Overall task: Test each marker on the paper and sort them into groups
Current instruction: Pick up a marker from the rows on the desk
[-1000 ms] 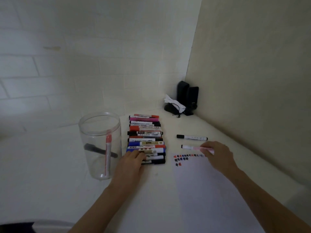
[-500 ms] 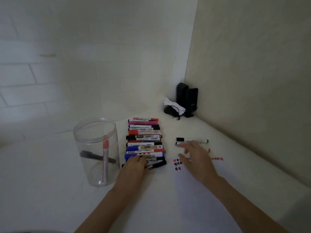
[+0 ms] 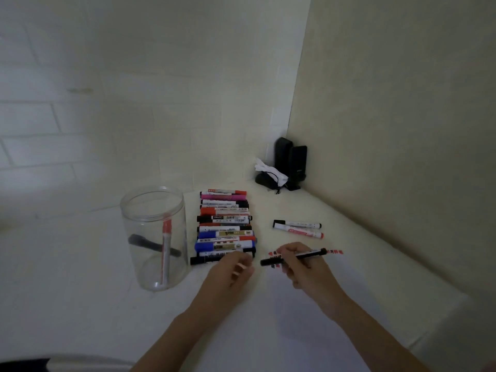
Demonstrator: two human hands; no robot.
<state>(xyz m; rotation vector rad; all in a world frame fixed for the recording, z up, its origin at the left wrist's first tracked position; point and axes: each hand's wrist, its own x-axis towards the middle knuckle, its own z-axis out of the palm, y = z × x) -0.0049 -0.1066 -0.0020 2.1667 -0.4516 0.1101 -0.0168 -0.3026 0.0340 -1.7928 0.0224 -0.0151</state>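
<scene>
Head view.

Surroundings: white table (image 3: pixel 80 264) set in a corner of pale walls. At the far corner, two black upright boxes (image 3: pixel 291 162) with a small black object and crumpled white cloth (image 3: pixel 269 170) in front of them.

Marker row (image 3: pixel 225 226): markers lying side by side in a column between jar and paper, caps red, pink, black and blue; the nearest is black-capped.

Sorted pair (image 3: pixel 298 229): one black-capped and one red-capped marker, lying just beside each other on the table beyond the paper's far edge.

Paper (image 3: pixel 316 304): white sheet lying flat at right, red and black test marks (image 3: pixel 276 257) along its far edge, partly covered by the right hand.

Clear jar (image 3: pixel 154 237): upright, open-topped, left of the marker row. Contents: one red-capped marker (image 3: pixel 166 253) leaning nearly upright, one black marker (image 3: pixel 153 245) lying aslant.

Right hand (image 3: pixel 303 267): fingers curled around a black marker (image 3: pixel 294 256), held roughly level over the paper's marked edge, black cap pointing left.

Left hand (image 3: pixel 230 272): fingers loosely curled, at the near end of the marker row; whether it touches or grasps the nearest marker cannot be told.
</scene>
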